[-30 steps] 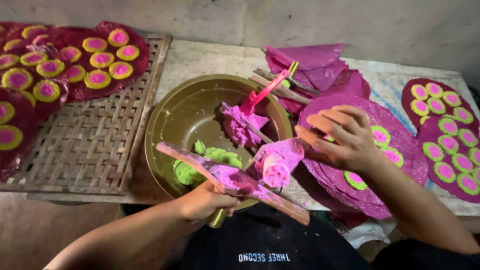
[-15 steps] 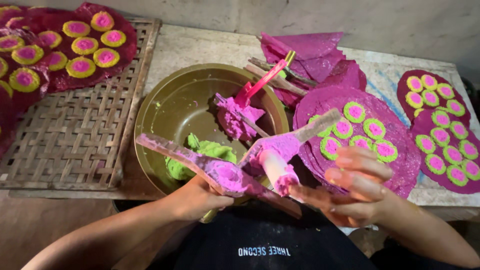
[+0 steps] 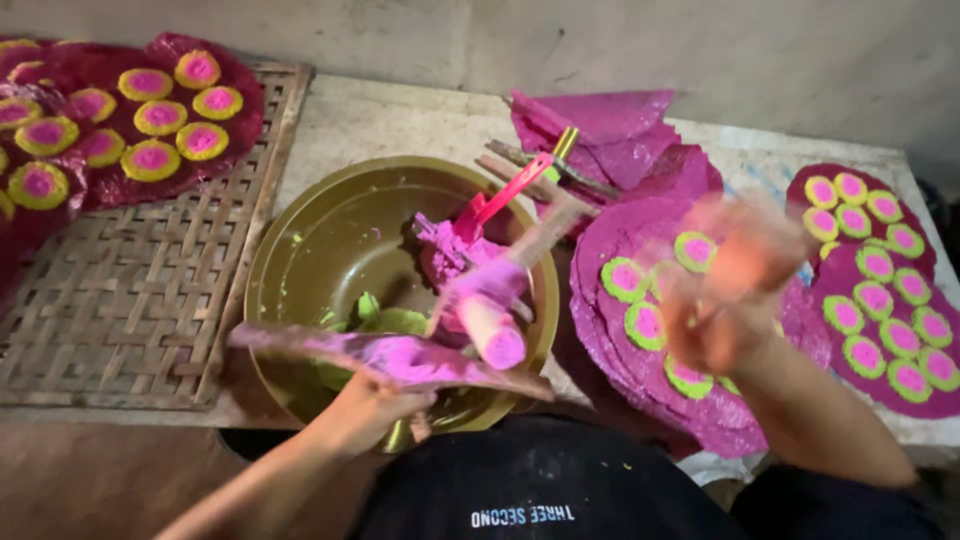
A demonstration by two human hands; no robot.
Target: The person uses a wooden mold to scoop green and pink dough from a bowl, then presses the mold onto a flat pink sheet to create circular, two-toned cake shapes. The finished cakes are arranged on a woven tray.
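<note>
Head view showed the left hand (image 3: pixel 375 405) closed around a long flat stick (image 3: pixel 400 358) smeared thick with pink paste, held across the near rim of the brass-coloured bowl (image 3: pixel 300 260). The right hand (image 3: pixel 735 290) was a blur above a pink sheet (image 3: pixel 620 330) dotted with green-ringed discs; I couldn't tell its grip. Everything sat on a pale stone worktop (image 3: pixel 400 120), beside a woven bamboo tray (image 3: pixel 130 300).

The bowl (image 3: pixel 330 250) looks like dull, smooth metal. The mat (image 3: pixel 130 300) is rough woven cane. The counter (image 3: pixel 400 120) is matt, gritty concrete.
</note>
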